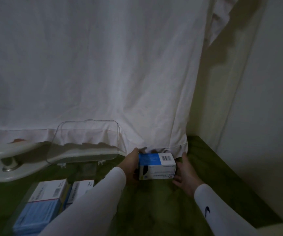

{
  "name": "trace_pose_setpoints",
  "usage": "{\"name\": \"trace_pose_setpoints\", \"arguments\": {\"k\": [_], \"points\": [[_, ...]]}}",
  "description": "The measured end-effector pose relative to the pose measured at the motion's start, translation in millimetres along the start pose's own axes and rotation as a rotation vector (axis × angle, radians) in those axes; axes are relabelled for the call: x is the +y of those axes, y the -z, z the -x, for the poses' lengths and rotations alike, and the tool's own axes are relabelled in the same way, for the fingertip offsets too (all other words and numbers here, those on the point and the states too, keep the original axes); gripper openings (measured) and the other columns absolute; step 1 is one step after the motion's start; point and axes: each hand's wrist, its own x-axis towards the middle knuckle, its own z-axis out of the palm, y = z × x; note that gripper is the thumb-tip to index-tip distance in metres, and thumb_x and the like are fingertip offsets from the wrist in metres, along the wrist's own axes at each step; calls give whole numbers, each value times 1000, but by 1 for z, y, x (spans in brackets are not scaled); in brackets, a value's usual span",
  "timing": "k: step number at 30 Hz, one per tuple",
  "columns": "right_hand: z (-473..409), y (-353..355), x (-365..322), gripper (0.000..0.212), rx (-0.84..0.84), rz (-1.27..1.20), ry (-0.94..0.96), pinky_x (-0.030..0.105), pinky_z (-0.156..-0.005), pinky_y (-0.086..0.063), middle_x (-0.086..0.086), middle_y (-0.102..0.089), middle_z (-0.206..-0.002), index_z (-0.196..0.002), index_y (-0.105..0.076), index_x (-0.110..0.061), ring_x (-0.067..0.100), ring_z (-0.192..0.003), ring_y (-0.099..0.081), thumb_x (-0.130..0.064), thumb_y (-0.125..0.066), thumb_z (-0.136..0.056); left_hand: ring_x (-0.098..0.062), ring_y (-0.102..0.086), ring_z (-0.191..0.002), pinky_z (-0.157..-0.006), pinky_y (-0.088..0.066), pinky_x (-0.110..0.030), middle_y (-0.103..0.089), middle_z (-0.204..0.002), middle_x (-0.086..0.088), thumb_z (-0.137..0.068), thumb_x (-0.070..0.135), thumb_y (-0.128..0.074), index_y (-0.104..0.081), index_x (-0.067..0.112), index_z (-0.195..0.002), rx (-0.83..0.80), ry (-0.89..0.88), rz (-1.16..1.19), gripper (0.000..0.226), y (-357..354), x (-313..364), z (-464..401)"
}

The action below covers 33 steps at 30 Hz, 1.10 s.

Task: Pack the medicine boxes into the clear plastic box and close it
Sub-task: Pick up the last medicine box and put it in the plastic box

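Holding: both hands are on one medicine box (157, 166), at about 5 o'clock from the middle of the view, low over the green cloth.
Medicine box, look: a white carton with a blue panel on the left part of its top, a black barcode on the right part of the top, and a dark round mark on the front face near the left edge; the small print is too blurred to read.
Left hand (132, 163): it presses the left end of the box, at 9 o'clock of it, the fingers closed around that end; a white sleeve covers the arm.
Right hand (186, 174): it is at 3 o'clock of the box, the fingers spread and the palm by the right end; I cannot tell if it really grips or only touches.
Clear plastic box (26, 198): it is at 8 o'clock of the held carton, near the lower left edge of the view, partly hidden by the left arm.
Inside the clear box: a white and light blue carton (41, 201) and just beside it, at its 3 o'clock, a second white carton (81, 188).
Lid (82, 142): transparent, with rounded corners, it stands open and nearly upright at 10 o'clock of the held box.
Green cloth (163, 210): it covers the table.
White sheet (103, 65): it hangs behind, at 12 o'clock.
Cream stand (9, 160): curved, at 9 o'clock, far left.
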Motion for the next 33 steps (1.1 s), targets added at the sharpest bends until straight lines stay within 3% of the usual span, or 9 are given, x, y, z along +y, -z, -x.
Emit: {"name": "trace_pose_setpoints", "arguments": {"k": [4,6,12,20,25,33], "points": [[0,-1,0,77,-7,-6,-6,48,-113,-28,17,-52,-139,-140,-47,-16,35,-131,-45,-68,-17,-93,-32,-57,-88,-78,-50,-42,-58,-99,-19,-90,46,-49,-50,12,-112,9,3,4,41,3,0,-3],[0,0,0,77,-6,-8,-6,48,-113,-28,17,-52,-139,-140,-47,-16,34,-131,-45,-69,-17,-93,-32,-56,-86,-78,-49,-42,-58,-97,-18,-91,48,-47,-51,14,-105,18,15,2,37,4,0,-4],[2,3,0,77,3,-5,5,48,-111,-30,17,-55,-134,-139,-48,-17,34,-127,-48,-71,-20,-91,-31,-55,-84,-78,-47,-43,-56,-95,-17,-95,51,-39,-47,14,-122,38,27,-26,47,5,-1,-1],[19,7,-5,76,21,-18,50,50,-112,-33,8,-61,-95,-135,-51,-17,33,-112,-54,-72,-23,-91,-31,-54,-85,-60,-47,-41,-54,-103,-18,-94,55,-40,-44,14,-135,-2,8,-23,59,7,1,22],[42,7,-11,76,6,-19,59,50,-113,-31,13,-62,-109,-136,-50,-17,36,-122,-52,-72,-23,-91,-35,-56,-98,-82,-50,-45,-56,-115,-21,-91,58,-41,-46,14,-134,-18,-21,-35,61,13,0,37],[77,6,-17,78,-24,0,97,51,-114,-29,11,-60,-110,-138,-47,-16,36,-125,-49,-72,-23,-90,-35,-58,-96,-64,-51,-40,-57,-116,-22,-94,58,-35,-46,12,-131,-56,-56,-11,60,19,-1,75]]}}
